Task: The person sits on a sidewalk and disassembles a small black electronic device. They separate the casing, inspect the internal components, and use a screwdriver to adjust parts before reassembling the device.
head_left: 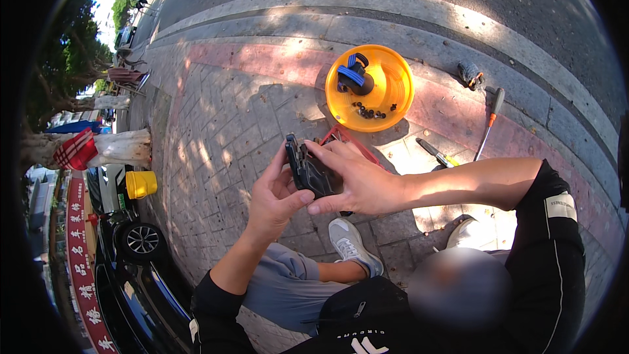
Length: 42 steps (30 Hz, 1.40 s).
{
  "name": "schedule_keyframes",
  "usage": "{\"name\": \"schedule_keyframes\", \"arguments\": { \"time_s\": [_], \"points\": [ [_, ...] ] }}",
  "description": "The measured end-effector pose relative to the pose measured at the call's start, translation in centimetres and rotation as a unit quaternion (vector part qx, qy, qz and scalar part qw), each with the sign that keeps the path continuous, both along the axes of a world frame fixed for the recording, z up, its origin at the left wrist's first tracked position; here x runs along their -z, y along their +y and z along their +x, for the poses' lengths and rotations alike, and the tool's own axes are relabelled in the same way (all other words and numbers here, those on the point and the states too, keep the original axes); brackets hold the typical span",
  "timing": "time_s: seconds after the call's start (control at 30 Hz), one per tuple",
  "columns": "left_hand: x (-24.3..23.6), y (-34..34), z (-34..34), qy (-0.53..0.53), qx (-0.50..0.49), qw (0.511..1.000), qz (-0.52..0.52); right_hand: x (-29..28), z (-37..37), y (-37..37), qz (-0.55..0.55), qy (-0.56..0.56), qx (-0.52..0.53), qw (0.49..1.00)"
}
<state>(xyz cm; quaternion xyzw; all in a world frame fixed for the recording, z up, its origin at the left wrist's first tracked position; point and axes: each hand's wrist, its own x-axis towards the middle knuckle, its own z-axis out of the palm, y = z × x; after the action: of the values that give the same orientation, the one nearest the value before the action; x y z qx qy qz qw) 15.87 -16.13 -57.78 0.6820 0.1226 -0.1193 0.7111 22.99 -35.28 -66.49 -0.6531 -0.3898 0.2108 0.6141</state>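
Head view: at the frame's centre, left hand (272, 203) and right hand (362, 180) clasp a black part (315, 176), its long axis slanting from upper left to lower right.

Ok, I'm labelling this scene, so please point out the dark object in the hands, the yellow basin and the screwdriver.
Dark object (317, 176): head view, on its broad dark surface.
Yellow basin (395, 78): head view, on its bare inner side.
Screwdriver (492, 120): head view, on its handle's orange part.

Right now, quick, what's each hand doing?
Left hand: holding a black plastic casing from the left.
Right hand: holding the same casing from the right.
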Motion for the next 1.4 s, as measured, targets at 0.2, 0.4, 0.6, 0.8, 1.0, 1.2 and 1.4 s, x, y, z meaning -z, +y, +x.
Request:
{"name": "schedule_keyframes", "arguments": {
  "time_s": [0.2, 0.4, 0.6, 0.8, 1.0, 1.2, 1.4],
  "points": [
    [0.0, 0.0, 0.1, -0.005, -0.001, 1.0, -0.006, -0.3, 0.0, 0.1, 0.004, 0.038, 0.004, 0.999],
    [0.0, 0.0, 0.1, 0.0, -0.009, 1.0, -0.012, -0.1, -0.2, 0.4, 0.02, 0.085, 0.015, 0.996],
    [0.1, -0.1, 0.2, 0.01, -0.018, 1.0, 0.017, 0.4, 0.1, 0.8, 0.066, 0.179, -0.014, 0.982],
    [0.0, -0.1, 0.3, 0.016, -0.027, 0.999, -0.005, -0.1, 0.8, 0.5, 0.066, 0.192, -0.053, 0.978],
    [-0.2, 0.2, 0.5, 0.019, -0.005, 0.999, -0.027, -0.3, 1.2, -0.6, -0.017, 0.018, -0.014, 1.0],
    [-0.5, 0.0, 0.2, -0.016, 0.008, 1.0, 0.025, 0.3, 1.7, -0.4, 0.042, -0.059, 0.003, 0.997],
    [-0.3, 0.2, 0.2, -0.031, 0.013, 0.999, 0.022, 0.7, 1.7, -0.3, 0.044, -0.065, 0.007, 0.997]
  ]
}}
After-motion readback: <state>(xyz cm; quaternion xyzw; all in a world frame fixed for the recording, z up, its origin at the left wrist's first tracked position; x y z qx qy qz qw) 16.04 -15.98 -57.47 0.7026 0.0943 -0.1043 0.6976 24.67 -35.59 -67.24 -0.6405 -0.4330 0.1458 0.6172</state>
